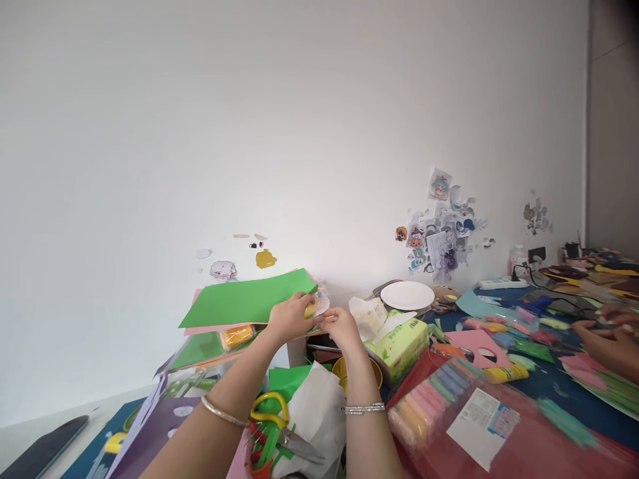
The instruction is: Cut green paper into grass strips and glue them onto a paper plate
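My left hand (294,317) is closed at the right end of a stack of coloured paper, its fingers on a small clear plastic bag (322,301) with something yellowish showing at the fingertips. Close beside it, my right hand (342,327) is closed in a pinch at the bag's lower edge; what lies between those fingertips is too small to tell. A green paper sheet (239,301) tops the stack, with pink paper under it. Below, an orange-yellow packet (237,336) sticks out. Scissors with yellow handles (272,409) lie open between my forearms.
A green tissue pack (402,349) and a white paper plate (407,295) stand right of my hands. Nearer are a bag of coloured clay sticks (432,402) and a glue stick (505,373). Another person's hand (606,342) is at far right. A phone (50,447) lies at left.
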Motion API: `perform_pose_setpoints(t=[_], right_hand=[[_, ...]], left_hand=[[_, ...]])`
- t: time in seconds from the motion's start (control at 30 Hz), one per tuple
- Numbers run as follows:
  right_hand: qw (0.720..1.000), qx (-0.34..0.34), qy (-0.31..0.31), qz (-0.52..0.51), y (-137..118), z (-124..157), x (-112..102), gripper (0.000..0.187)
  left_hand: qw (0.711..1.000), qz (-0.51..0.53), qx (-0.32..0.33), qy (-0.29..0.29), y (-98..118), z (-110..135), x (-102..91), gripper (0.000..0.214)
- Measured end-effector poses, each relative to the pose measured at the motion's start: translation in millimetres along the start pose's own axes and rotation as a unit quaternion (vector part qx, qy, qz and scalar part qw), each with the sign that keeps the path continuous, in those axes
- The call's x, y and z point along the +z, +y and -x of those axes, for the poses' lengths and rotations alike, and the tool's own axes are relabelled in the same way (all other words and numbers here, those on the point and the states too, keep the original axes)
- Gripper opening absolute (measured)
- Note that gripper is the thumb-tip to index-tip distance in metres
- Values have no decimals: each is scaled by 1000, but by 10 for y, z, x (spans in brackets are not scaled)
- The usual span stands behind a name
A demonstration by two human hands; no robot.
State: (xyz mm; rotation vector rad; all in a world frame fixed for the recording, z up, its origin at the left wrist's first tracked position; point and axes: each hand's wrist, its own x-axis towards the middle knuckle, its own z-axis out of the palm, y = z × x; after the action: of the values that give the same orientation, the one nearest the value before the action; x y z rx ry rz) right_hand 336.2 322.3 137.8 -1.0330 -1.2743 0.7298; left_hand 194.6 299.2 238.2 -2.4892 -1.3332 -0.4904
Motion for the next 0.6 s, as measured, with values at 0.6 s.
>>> perform_pose_setpoints(t=[0.6], right_hand=[[984,40,-108,-137,189,-162,-2,18]], left_hand=[[998,-6,33,-49,-41,79,-58,58]])
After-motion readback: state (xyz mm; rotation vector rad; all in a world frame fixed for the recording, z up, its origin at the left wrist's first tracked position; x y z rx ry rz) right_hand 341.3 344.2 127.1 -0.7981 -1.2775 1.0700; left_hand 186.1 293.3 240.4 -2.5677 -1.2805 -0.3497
